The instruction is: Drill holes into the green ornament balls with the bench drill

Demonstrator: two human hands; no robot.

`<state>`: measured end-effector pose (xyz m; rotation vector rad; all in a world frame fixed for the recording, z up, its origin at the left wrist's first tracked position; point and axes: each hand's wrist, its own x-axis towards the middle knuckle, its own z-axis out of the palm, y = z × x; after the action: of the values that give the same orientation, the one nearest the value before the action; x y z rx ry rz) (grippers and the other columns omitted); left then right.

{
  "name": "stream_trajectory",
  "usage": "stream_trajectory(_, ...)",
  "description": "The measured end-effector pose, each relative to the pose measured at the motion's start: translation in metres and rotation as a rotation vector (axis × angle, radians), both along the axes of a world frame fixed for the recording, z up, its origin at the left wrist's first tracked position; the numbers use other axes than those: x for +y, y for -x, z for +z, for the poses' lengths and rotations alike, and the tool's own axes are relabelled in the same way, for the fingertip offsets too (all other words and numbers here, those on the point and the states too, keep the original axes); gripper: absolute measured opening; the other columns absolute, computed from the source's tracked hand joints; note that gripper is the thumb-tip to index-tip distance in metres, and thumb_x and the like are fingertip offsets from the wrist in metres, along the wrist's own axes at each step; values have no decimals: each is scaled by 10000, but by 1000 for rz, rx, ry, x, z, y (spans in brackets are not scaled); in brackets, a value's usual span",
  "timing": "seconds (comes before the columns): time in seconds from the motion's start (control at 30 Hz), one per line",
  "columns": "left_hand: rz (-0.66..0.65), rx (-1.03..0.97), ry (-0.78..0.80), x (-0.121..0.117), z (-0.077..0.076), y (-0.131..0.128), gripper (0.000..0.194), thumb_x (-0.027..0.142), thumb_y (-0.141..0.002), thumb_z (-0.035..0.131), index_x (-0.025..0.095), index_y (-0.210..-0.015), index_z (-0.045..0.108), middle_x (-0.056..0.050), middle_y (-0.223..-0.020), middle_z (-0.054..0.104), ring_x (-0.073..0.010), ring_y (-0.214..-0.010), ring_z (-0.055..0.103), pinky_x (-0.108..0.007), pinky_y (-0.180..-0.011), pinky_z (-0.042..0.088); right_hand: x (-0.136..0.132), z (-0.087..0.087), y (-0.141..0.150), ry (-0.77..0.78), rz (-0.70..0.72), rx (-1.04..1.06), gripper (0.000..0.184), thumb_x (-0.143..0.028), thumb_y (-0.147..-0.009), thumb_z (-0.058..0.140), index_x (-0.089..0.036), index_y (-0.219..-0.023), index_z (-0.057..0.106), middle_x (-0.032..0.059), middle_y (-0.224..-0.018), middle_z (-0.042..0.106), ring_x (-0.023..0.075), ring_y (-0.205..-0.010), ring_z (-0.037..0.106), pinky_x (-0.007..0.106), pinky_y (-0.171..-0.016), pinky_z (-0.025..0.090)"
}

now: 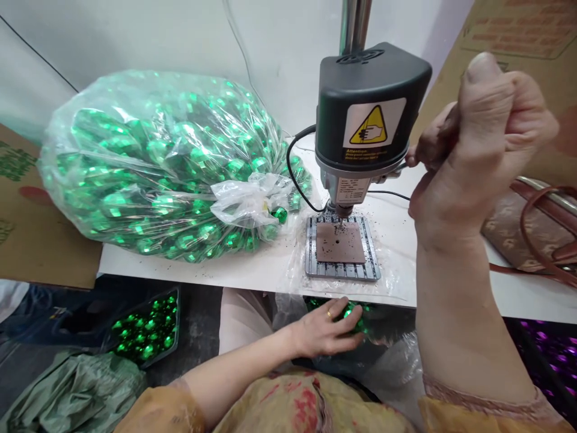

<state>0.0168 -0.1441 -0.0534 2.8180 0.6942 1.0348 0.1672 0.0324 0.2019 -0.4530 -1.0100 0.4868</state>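
Note:
My right hand [482, 132] is closed in a fist round the feed handle [411, 160] of a small black bench drill press [372, 90]; the fingers hide most of the handle. Beneath the chuck, a brown square plate [340, 251] with a dark hole lies on the slotted metal base [311, 270]. My left hand [331, 329], with a ring on one finger, is below the table's front edge. Its fingers are apart over shiny green faceted balls [349, 310]; its fingertips and palm are partly hidden.
A large knotted clear bag [157, 162] of green faceted balls fills the table's left side. One crate of green balls [148, 328] stands lower left, purple balls [552, 349] lower right. A brown handbag [514, 228] and cardboard [509, 36] stand at right. Dark shavings surround the base.

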Motion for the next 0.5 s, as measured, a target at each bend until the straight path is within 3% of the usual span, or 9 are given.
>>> stream_trajectory(0.1,-30,89,-85,-13,-27,4,341,279,-872,730,242,-1210,700,-205,-1331,674,-343,-1213,643,-452,-977,595,-1,-1,-1,-21,-2,15,375,-293,-893,606,-235,-595,385,-85,-455,365,48,-373,332,254,-393,237)
stream_trajectory(0.2,-118,389,36,-16,-51,9,375,295,-916,682,276,-1290,673,-168,-1431,622,-309,-1223,642,-395,-953,589,-2,-1,0,-17,-17,-2,394,-331,-906,606,-238,-600,377,-84,-467,364,51,-383,332,264,-406,238)
stream_trajectory(0.27,-37,620,251,-13,-63,12,441,262,-927,667,266,-1366,635,-175,-1498,566,-308,-1246,631,-402,-976,567,-3,0,1,-13,-24,-19,395,-333,-922,591,-239,-606,374,-83,-476,365,52,-392,339,261,-419,232)
stream_trajectory(0.33,199,711,500,-9,-73,13,541,313,-930,688,260,-1456,570,-193,-1530,529,-337,-1289,601,-480,-1050,516,-3,1,1,-16,-12,-20,380,-293,-930,572,-243,-612,369,-86,-477,359,52,-389,341,255,-420,218)
stream_trajectory(0.4,423,674,760,-6,-81,13,670,413,-883,757,241,-1494,539,-207,-1538,517,-394,-1367,527,-569,-1140,411,-2,2,1,-28,0,-15,354,-232,-928,548,-249,-627,363,-93,-481,339,41,-392,345,234,-438,217)
stream_trajectory(0.47,508,564,1020,-6,-87,15,726,419,-751,877,180,-1393,637,-223,-1458,587,-457,-1396,471,-610,-1184,318,0,2,0,-53,13,-14,306,-201,-930,511,-244,-656,381,-93,-513,328,24,-416,358,208,-482,260)
stream_trajectory(0.5,516,499,1132,-8,-88,16,662,359,-684,923,148,-1274,709,-225,-1358,654,-478,-1374,479,-619,-1185,299,1,2,-1,-55,19,-10,291,-186,-927,500,-239,-661,392,-90,-527,326,16,-428,364,200,-501,280)
